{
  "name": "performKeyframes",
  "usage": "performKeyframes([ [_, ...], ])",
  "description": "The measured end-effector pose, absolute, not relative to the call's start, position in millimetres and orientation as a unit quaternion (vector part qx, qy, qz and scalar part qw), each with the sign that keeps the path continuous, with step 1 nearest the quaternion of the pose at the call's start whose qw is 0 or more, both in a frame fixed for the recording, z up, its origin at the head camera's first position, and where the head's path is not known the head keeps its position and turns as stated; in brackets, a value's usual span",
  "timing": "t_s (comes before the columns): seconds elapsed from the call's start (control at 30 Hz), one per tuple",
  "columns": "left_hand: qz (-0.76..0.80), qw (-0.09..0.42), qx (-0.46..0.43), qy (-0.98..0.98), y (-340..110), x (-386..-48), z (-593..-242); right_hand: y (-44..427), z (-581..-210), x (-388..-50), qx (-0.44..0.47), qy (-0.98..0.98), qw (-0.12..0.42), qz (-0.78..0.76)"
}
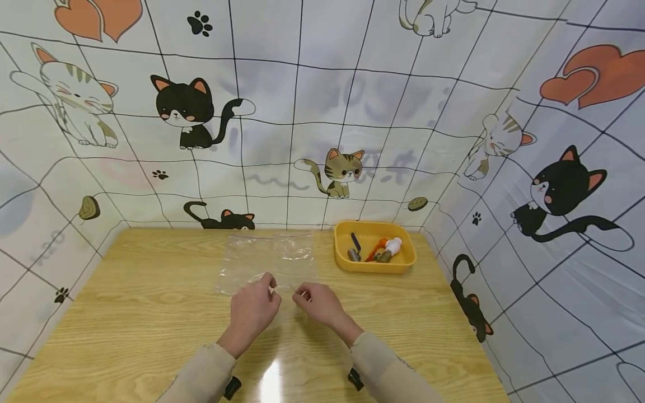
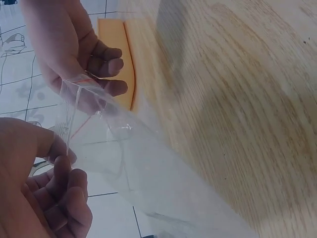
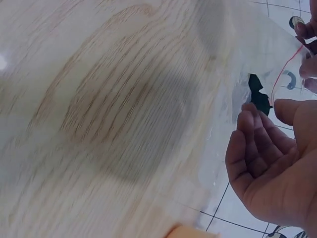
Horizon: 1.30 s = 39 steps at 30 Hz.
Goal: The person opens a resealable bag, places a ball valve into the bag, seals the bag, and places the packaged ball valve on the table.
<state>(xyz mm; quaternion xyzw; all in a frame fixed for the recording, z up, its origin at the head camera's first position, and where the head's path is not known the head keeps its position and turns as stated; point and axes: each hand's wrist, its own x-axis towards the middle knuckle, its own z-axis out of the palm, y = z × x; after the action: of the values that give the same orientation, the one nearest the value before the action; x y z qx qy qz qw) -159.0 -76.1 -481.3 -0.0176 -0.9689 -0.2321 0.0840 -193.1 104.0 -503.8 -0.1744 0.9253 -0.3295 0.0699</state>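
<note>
A clear plastic zip bag (image 1: 267, 260) with a red line along its mouth stretches over the table, its near edge raised between the two hands. My left hand (image 1: 254, 305) pinches that edge between thumb and forefinger; in the left wrist view the left hand (image 2: 44, 183) has its other fingers curled. A short way to the right, my right hand (image 1: 322, 305) pinches the same edge. In the right wrist view, thumb and fingertips of the right hand (image 3: 270, 158) meet at the end of the red line. I cannot make out anything inside the bag.
A yellow tray (image 1: 375, 267) stands at the back right, holding a dark blue slim item (image 1: 355, 242), a white-and-orange item (image 1: 393, 245) and small metallic pieces (image 1: 354, 255). Cat-printed sheeting (image 1: 272, 140) closes off the wooden table (image 1: 151, 313) behind and at both sides.
</note>
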Motion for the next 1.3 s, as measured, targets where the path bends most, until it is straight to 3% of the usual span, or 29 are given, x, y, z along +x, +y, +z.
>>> performKeyframes([
  [0.17,-0.235,0.09,-0.01,-0.968,-79.3,-162.6,-485.2,115.6,-503.0,-204.7,-0.182,0.949,0.027,-0.257],
  [0.37,-0.236,0.091,-0.002,-0.968,-82.7,-165.5,-487.8,148.7,-504.5,-237.8,-0.229,0.963,-0.111,-0.083],
  [0.47,-0.238,0.09,-0.001,-0.967,-83.8,-165.8,-487.9,167.2,-504.4,-254.0,-0.24,0.959,-0.143,-0.037],
  [0.6,-0.241,0.09,0.001,-0.966,-85.3,-165.7,-487.0,185.3,-501.6,-271.3,-0.226,0.967,-0.11,-0.051],
  [0.9,-0.25,0.088,-0.007,-0.964,-83.1,-167.4,-484.4,203.8,-503.4,-296.5,-0.135,0.984,0.058,-0.095],
  [1.3,-0.25,0.093,-0.002,-0.964,-81.5,-169.7,-486.6,209.8,-504.2,-305.3,-0.067,0.978,0.13,-0.152],
])
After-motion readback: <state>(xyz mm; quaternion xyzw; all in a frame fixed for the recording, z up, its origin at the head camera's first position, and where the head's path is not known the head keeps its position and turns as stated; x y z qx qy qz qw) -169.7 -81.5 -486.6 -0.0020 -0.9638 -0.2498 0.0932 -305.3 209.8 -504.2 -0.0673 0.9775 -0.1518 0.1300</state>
